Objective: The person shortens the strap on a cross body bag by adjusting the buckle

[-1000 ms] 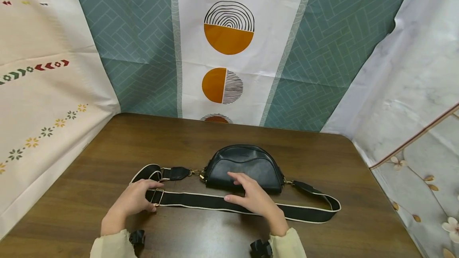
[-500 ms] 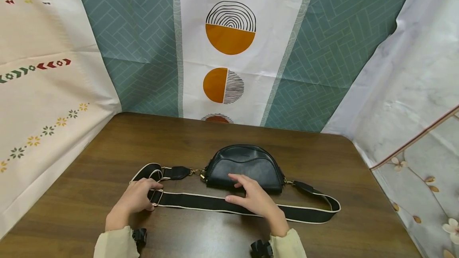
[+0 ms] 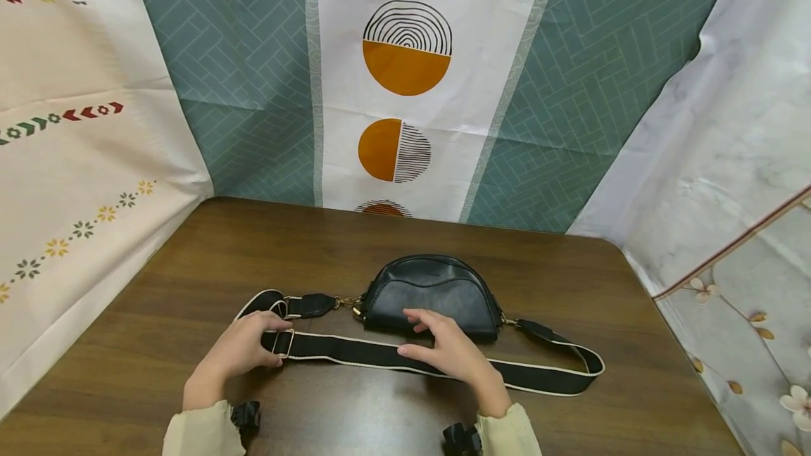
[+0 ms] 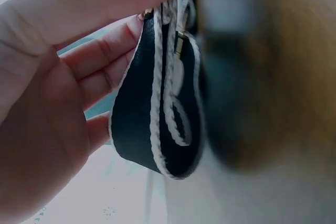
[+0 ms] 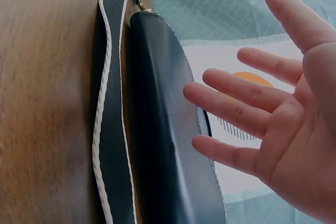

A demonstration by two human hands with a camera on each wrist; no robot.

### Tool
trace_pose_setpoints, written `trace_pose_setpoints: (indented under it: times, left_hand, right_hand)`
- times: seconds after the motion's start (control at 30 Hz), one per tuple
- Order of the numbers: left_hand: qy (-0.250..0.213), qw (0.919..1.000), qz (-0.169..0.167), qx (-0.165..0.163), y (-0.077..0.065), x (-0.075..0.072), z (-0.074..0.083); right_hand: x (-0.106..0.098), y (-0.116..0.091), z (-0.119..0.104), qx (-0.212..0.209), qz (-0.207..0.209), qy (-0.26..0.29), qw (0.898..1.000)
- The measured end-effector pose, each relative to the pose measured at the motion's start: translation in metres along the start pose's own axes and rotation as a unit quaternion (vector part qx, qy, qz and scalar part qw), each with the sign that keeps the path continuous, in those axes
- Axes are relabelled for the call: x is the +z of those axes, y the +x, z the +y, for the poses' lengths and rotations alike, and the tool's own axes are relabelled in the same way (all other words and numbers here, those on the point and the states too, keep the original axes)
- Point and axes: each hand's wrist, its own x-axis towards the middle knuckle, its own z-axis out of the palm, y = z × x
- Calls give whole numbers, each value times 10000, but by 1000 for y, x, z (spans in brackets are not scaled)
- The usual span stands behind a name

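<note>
Handbag lies beyond both hands: left hand pinching strap, right hand spread, empty

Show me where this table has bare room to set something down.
The wooden table is bare behind the black half-moon handbag, up to the teal-and-white cloth; right of the shoulder strap; and before the strap, between the sleeves. It's crowded where the left hand grips the strap and where the right hand hovers by the handbag.
</note>
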Motion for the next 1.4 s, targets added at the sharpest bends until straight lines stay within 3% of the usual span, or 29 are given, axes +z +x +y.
trace_pose_setpoints:
  times: [0.2,0.53,0.7,1.07,1.4]
  left_hand:
    - [-410,9990,143,92,1,-6,9]
    - [-669,9948,370,675,9,-12,26]
    - [-1025,9915,209,780,14,-11,36]
    - [-1736,9748,22,1398,27,-7,55]
    - [-2083,9605,-47,1843,39,-2,73]
  right_hand:
    - [1,0,-1,44,-33,-2,10000]
    - [3,3,-2,8,-58,-148,9999]
    - [4,4,-5,14,-64,-173,9998]
    - [5,5,-6,-98,22,-234,9997]
    - [13,6,-5,-221,111,-155,9996]
